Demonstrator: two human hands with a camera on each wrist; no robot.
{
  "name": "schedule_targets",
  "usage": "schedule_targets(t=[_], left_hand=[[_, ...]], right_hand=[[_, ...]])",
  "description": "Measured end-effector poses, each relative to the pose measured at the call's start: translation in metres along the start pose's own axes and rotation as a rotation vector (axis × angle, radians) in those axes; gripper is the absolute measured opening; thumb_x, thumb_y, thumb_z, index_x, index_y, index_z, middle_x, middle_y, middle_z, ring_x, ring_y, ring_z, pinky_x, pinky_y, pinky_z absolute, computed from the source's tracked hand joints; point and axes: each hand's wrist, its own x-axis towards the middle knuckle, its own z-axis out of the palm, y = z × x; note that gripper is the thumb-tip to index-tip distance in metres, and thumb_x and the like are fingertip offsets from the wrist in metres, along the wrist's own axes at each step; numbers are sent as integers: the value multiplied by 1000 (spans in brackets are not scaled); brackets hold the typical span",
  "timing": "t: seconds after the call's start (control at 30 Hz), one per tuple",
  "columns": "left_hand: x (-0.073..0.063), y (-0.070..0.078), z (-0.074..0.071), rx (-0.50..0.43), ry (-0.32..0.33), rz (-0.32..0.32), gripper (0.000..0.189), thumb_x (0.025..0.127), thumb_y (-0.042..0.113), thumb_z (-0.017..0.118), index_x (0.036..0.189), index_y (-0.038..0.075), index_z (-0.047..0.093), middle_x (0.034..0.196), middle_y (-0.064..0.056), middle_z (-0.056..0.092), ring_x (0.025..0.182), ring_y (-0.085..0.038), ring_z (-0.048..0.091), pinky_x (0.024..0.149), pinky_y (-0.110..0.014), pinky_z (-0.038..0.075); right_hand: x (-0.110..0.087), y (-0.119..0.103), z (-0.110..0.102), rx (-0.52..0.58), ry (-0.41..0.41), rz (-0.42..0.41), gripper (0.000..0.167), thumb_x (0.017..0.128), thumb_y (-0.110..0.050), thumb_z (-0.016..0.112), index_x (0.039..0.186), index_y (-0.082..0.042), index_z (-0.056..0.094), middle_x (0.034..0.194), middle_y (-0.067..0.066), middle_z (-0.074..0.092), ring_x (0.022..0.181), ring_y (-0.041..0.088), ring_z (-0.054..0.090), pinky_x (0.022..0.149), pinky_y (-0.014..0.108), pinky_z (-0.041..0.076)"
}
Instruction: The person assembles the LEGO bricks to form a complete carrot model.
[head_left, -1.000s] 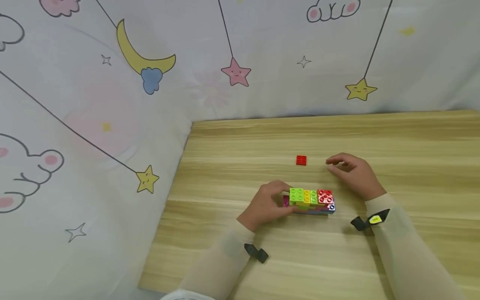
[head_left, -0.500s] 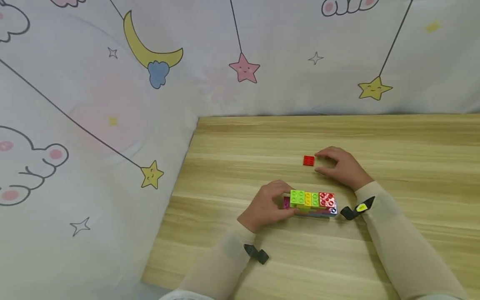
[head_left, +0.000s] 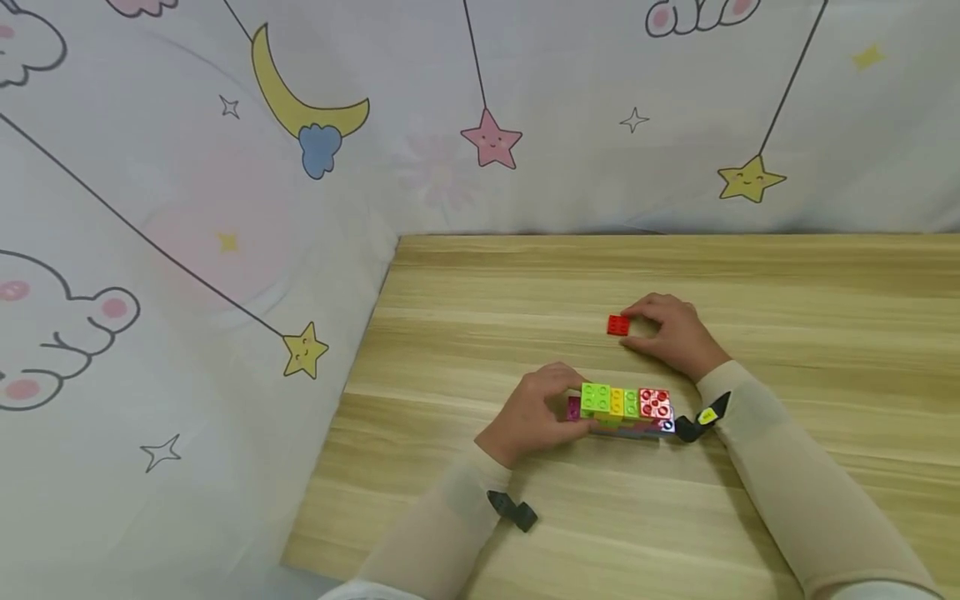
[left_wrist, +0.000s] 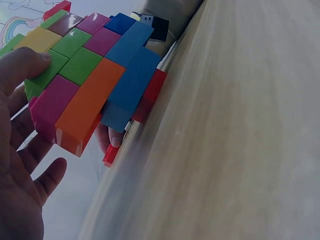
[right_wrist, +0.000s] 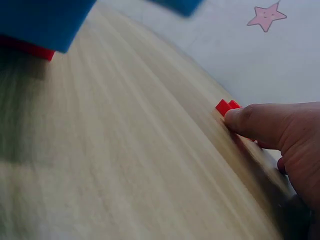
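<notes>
My left hand (head_left: pixel 525 414) holds a wall of stacked building bricks (head_left: pixel 617 402) at its left end, thumb on the near side and fingers behind. In the left wrist view the wall (left_wrist: pixel 92 70) shows green, yellow, magenta, orange and blue bricks, with a red brick (left_wrist: pixel 151 95) at its base. Beyond it, my right hand (head_left: pixel 677 333) pinches a small flat red brick (head_left: pixel 618 325) between thumb and fingers at its right side. The right wrist view shows the thumb (right_wrist: pixel 255 121) against this brick, low at the wooden surface.
Wood-grain table (head_left: pixel 465 308) lies under both hands, its left edge running down beside a pale printed curtain (head_left: pixel 187 167). The curtain also hangs along the back edge. Dark wrist straps (head_left: pixel 513 510) sit on both sleeves.
My right hand has moved left to the small red brick, its thumb and fingers closing in on it. The left hand stays on the brick wall. The head view has shifted slightly.
</notes>
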Motion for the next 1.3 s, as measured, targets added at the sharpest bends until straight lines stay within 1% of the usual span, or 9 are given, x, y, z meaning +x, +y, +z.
schedule_targets(t=[0.23, 0.43, 0.57, 0.7, 0.93, 1.0, 1.13, 1.2, 1.3], left_hand=[[-1, 1, -1, -1, 1, 8, 34, 80, 17, 89, 110, 8, 75, 107, 1, 75, 105, -8, 64, 96, -20, 51], [-1, 1, 1, -10, 7, 16, 35, 79, 16, 90, 110, 7, 75, 107, 0, 74, 104, -8, 64, 95, -21, 51], [-1, 1, 3, -7, 10, 16, 35, 79, 16, 90, 109, 7, 76, 107, 0, 75, 105, -8, 64, 96, -21, 51], [-2, 0, 5, -1, 17, 12, 33, 80, 16, 89, 109, 7, 75, 107, 0, 74, 104, -8, 64, 96, -21, 52], [-2, -2, 5, 5, 42, 14, 33, 80, 16, 89, 108, 7, 75, 107, 0, 74, 102, -8, 64, 94, -21, 52], [-2, -3, 5, 11, 44, 19, 33, 80, 16, 89, 108, 7, 75, 107, 0, 74, 102, -8, 63, 93, -20, 52], [-3, -2, 6, 13, 45, 25, 32, 80, 16, 89, 108, 7, 74, 107, 0, 73, 102, -8, 63, 93, -19, 52], [-2, -3, 7, 10, 46, 28, 31, 81, 15, 88, 107, 7, 74, 107, 0, 73, 101, -8, 63, 92, -19, 52], [-2, -5, 8, 1, 51, 36, 30, 81, 15, 88, 107, 7, 74, 106, 0, 73, 100, -8, 62, 92, -19, 52]], right_hand=[[0, -2, 0, -25, 10, -5, 32, 88, -23, 84, 114, -6, 76, 112, 12, 70, 111, 35, 59, 98, 62, 37], [-5, 0, -2, 53, 27, 35, 30, 89, -21, 82, 115, -8, 75, 114, 12, 71, 110, 32, 60, 100, 55, 42], [-15, -4, -8, 104, 63, 79, 28, 90, -21, 81, 116, -10, 76, 113, 9, 71, 104, 26, 59, 91, 47, 46], [-29, -13, -17, 123, 97, 107, 27, 92, -23, 81, 116, -13, 76, 110, 5, 71, 100, 23, 58, 87, 45, 46], [-55, -38, -33, 167, 168, 81, 25, 92, -18, 80, 117, -16, 75, 108, -1, 70, 98, 18, 57, 85, 35, 45], [-64, -49, -37, 220, 202, 59, 26, 91, -10, 80, 116, -15, 76, 109, -2, 70, 99, 18, 57, 85, 27, 46], [-79, -74, -46, 328, 250, -100, 39, 81, 11, 82, 115, -7, 76, 109, 2, 70, 99, 14, 59, 87, 14, 47], [-85, -87, -49, 316, 250, -188, 45, 75, 14, 84, 114, -7, 77, 109, 3, 71, 99, 13, 61, 89, 12, 47], [-90, -102, -52, 246, 236, -285, 48, 70, 7, 89, 112, -14, 79, 107, -2, 72, 99, 12, 63, 90, 16, 47]])
